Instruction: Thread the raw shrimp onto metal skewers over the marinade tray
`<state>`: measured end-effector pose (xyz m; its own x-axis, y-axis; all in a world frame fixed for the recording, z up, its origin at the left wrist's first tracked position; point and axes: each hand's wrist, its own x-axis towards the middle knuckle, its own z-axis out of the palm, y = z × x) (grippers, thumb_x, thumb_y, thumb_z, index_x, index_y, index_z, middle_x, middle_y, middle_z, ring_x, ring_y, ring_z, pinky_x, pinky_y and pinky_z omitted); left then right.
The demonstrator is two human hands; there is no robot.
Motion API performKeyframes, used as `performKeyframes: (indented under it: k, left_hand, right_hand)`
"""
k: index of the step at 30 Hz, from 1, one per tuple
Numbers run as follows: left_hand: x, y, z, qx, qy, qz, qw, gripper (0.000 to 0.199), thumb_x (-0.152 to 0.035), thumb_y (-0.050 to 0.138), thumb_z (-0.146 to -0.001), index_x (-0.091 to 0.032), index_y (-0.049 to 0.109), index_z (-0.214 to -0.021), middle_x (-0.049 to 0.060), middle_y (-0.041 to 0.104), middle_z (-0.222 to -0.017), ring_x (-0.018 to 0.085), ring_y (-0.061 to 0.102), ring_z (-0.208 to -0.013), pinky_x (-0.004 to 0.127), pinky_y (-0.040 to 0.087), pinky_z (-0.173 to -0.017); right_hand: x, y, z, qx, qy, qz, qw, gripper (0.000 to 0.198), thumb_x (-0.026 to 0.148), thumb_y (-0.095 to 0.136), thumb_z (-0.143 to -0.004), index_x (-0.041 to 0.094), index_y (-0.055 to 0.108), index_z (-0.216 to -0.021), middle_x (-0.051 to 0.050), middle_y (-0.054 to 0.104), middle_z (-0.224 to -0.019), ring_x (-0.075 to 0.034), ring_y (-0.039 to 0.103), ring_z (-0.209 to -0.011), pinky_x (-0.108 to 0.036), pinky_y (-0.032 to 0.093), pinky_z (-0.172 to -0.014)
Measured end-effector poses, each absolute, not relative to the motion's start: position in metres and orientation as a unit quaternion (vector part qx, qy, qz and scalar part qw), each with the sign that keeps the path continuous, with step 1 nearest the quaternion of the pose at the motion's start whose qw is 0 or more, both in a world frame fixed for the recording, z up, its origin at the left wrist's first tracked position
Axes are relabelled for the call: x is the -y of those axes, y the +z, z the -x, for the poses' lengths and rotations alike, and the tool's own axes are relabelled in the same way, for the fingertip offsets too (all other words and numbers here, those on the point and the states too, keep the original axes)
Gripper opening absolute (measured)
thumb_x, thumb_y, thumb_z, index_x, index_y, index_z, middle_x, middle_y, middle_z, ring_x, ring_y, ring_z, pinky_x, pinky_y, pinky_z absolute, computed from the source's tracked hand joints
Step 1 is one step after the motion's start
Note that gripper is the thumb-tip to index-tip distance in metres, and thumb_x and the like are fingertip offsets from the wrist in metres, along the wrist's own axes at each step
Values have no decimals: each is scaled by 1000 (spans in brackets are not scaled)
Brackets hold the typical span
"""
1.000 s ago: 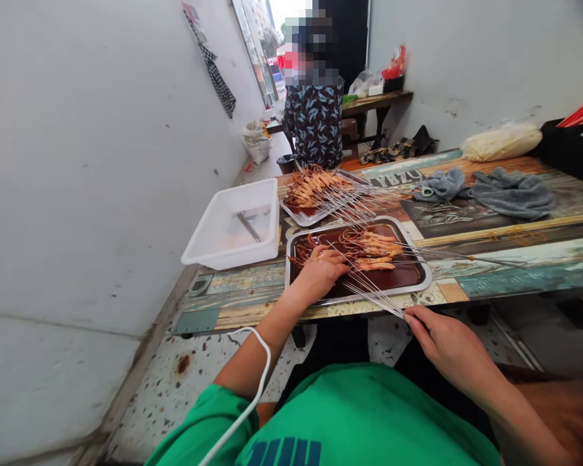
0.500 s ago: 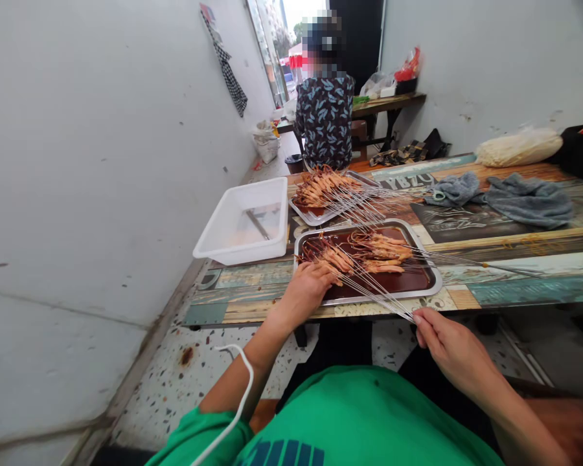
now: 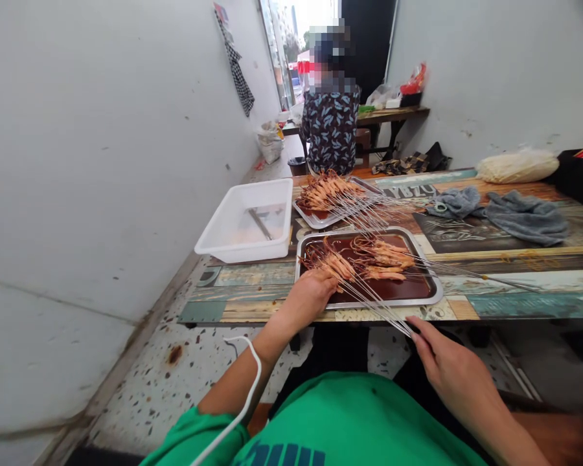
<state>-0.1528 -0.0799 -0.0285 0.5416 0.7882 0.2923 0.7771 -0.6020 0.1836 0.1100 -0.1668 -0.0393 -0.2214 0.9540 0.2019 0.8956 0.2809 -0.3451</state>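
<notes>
A metal tray (image 3: 430, 299) of dark red-brown sauce holds several metal skewers threaded with orange-brown pieces and dark tentacles, which look like squid. At its front left, my left hand (image 3: 311, 296) is closed on the food end of one bundle of squid skewers (image 3: 337, 265); its fingertips are partly hidden. The bare ends of that bundle slope over the table edge to my right hand (image 3: 449, 362), which pinches them between thumb and fingers. A second group of skewers (image 3: 386, 255) lies in the tray, its rods pointing right.
Behind stands another tray (image 3: 315, 221) heaped with skewers. A white plastic bin (image 3: 243, 249) with a metal tool inside is at left. Grey cloths (image 3: 525, 217) and a bagged pale bundle (image 3: 517, 166) lie at right. A person (image 3: 331, 129) sits beyond, back turned.
The view has shifted slightly, so the table sits a little lower. My right hand's fingers have moved a little on the skewer ends. My left hand remains at the food end.
</notes>
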Motion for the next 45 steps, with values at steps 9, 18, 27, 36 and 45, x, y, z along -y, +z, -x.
performKeyframes:
  k: [9,18,27,36,45]
  left_hand:
    - [72,-32,154,-429,182,-884,31,23,-21,45,-87,-20,66,-95,7,64,-98,16,57,-96,32,45,-87]
    - [69,-39,156,-416,241,-876,30,21,-21,46,-86,-18,64,-98,7,64,-103,16,57,-99,34,45,-91]
    - [77,-41,160,-486,368,-792,-21,30,-22,45,-86,-20,53,-115,9,57,-119,19,50,-113,41,43,-97]
    - [75,-48,161,-520,406,-751,-28,30,-20,45,-86,-18,54,-114,10,58,-116,19,51,-111,40,43,-98]
    - [75,-48,162,-534,401,-743,-32,29,-16,43,-86,-16,57,-110,10,59,-117,18,52,-111,38,42,-98]
  right_hand:
    - [173,-38,-97,845,-162,509,24,59,4,42,-73,21,48,-129,-1,56,-68,-7,39,-35,-29,15,-38]
    - [168,-23,-89,850,-126,511,1,63,-1,43,-67,18,51,-126,-1,57,-64,-8,41,-36,-27,17,-37]
    - [166,-23,-106,840,-7,521,149,46,13,37,-85,22,50,-128,-2,63,-70,-11,60,-57,-20,41,-50]
    - [151,-17,-108,690,355,575,261,44,40,45,-84,19,57,-121,-4,66,-74,-15,61,-68,-25,48,-60]
    - [142,-23,-98,391,708,515,282,58,46,60,-73,14,51,-120,11,33,-51,1,16,-31,-16,7,-33]
